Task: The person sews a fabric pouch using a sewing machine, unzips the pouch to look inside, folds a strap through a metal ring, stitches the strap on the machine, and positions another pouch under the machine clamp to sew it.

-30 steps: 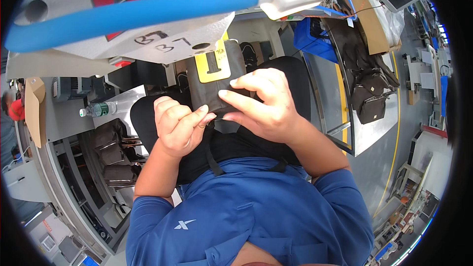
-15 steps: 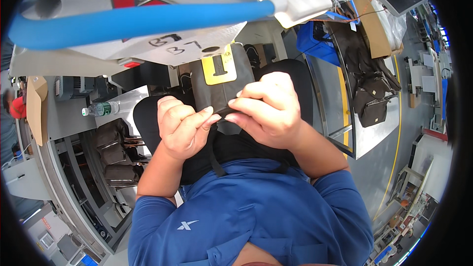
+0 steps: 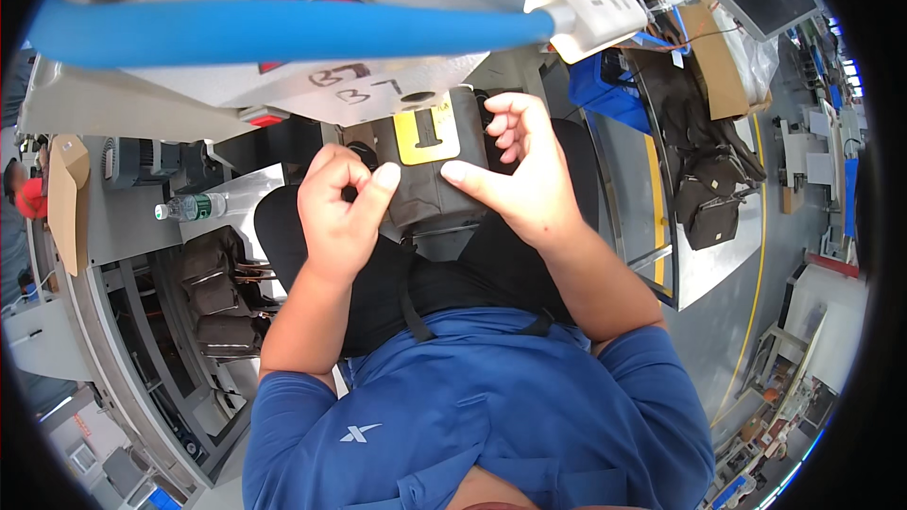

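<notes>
A dark brown bag piece lies under the machine head in front of my lap, its lower edge toward me. On its upper face is a yellow plate with a dark slot-like shape in the middle. My left hand is at the piece's left edge, thumb raised apart from the loosely curled fingers. At the right side, my right hand has its thumb over the face of the piece and its fingers spread near the right edge. Whether either thumb presses on the material, I cannot tell.
A grey machine head with a thick blue tube overhangs the work. Several brown bags lie on the right-hand table, beside a blue bin. A water bottle lies at left above more brown bags.
Both hands have let go of the piece's lower edge, where they were pinching, and moved up and apart to its sides. Their fingers have opened. The view has shifted slightly.
</notes>
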`<control>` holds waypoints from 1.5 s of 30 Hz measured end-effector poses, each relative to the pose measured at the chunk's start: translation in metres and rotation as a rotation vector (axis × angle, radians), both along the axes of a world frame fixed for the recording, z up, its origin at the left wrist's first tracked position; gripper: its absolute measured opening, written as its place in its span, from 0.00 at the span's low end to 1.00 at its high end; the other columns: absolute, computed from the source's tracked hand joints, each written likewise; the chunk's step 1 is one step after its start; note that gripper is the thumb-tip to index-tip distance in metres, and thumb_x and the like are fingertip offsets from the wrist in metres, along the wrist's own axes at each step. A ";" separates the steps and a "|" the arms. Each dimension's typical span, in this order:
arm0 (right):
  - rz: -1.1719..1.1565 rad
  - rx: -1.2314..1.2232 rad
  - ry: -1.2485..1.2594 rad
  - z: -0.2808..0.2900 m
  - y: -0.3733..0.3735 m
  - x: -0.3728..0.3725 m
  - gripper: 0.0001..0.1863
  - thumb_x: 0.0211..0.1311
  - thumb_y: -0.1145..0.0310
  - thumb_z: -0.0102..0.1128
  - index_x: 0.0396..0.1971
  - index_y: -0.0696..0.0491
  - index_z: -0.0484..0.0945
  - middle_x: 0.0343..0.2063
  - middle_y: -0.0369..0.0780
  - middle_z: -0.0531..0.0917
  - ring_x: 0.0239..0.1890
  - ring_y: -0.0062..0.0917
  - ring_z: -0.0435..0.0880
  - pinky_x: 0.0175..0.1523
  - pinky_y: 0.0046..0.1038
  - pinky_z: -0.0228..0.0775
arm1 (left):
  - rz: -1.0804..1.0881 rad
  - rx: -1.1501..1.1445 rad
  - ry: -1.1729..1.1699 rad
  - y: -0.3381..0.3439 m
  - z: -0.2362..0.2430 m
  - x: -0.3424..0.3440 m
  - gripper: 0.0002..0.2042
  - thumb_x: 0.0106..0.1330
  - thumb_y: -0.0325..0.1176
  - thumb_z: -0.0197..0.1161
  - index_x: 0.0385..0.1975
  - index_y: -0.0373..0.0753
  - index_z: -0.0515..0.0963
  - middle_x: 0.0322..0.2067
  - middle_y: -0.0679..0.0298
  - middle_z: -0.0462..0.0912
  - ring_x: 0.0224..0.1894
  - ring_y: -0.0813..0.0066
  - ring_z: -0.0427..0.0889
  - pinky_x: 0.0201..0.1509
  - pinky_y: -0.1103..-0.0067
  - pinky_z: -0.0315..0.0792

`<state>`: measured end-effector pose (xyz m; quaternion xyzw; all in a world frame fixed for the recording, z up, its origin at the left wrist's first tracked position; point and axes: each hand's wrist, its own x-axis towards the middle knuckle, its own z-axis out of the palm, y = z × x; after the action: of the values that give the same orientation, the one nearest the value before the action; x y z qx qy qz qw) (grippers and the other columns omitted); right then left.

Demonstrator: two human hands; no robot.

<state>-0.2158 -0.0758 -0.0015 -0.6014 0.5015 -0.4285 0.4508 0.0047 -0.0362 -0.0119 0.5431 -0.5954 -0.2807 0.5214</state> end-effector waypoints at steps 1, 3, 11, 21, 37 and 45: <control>0.016 0.019 0.007 -0.002 0.000 0.000 0.41 0.43 0.59 0.86 0.56 0.52 0.70 0.42 0.34 0.71 0.43 0.19 0.68 0.50 0.25 0.68 | -0.001 0.062 0.056 -0.004 -0.002 0.002 0.19 0.58 0.28 0.76 0.17 0.38 0.68 0.24 0.67 0.70 0.27 0.80 0.66 0.31 0.80 0.62; 0.030 0.036 -0.007 -0.004 -0.002 -0.001 0.43 0.42 0.62 0.87 0.57 0.52 0.69 0.42 0.34 0.69 0.44 0.18 0.67 0.48 0.23 0.68 | -0.027 0.126 0.155 -0.006 -0.004 0.000 0.20 0.57 0.28 0.77 0.17 0.39 0.66 0.24 0.69 0.69 0.26 0.82 0.65 0.31 0.81 0.60; 0.114 0.220 -0.421 -0.007 -0.010 -0.005 0.41 0.43 0.71 0.84 0.59 0.51 0.69 0.41 0.31 0.68 0.40 0.15 0.64 0.43 0.17 0.65 | -0.087 0.203 0.394 -0.008 0.000 0.000 0.21 0.55 0.24 0.78 0.17 0.42 0.65 0.25 0.74 0.66 0.27 0.88 0.62 0.30 0.83 0.57; 0.048 0.165 -0.456 -0.007 -0.023 -0.009 0.38 0.47 0.71 0.83 0.58 0.53 0.69 0.41 0.32 0.69 0.40 0.14 0.66 0.46 0.17 0.65 | -0.090 0.264 0.616 -0.018 0.005 -0.004 0.11 0.59 0.21 0.71 0.29 0.40 0.73 0.31 0.71 0.73 0.35 0.83 0.69 0.44 0.82 0.65; 0.002 0.065 -0.251 -0.038 -0.052 0.017 0.21 0.56 0.69 0.71 0.49 0.57 0.75 0.43 0.38 0.80 0.45 0.21 0.76 0.51 0.26 0.71 | -0.114 0.106 0.770 -0.049 -0.011 -0.006 0.11 0.65 0.17 0.66 0.46 0.35 0.82 0.43 0.62 0.87 0.47 0.73 0.84 0.55 0.75 0.76; 0.248 -0.130 -0.552 -0.035 -0.055 0.011 0.17 0.73 0.66 0.57 0.55 0.60 0.76 0.43 0.35 0.82 0.46 0.19 0.79 0.54 0.26 0.72 | -0.075 0.096 0.619 -0.059 -0.065 0.013 0.05 0.71 0.26 0.66 0.43 0.36 0.80 0.39 0.65 0.84 0.42 0.77 0.81 0.50 0.76 0.76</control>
<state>-0.2045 -0.1307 -0.0368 -0.5466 0.2545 -0.5485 0.5793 0.0177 -0.0952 -0.0771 0.4336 -0.4142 -0.4796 0.6406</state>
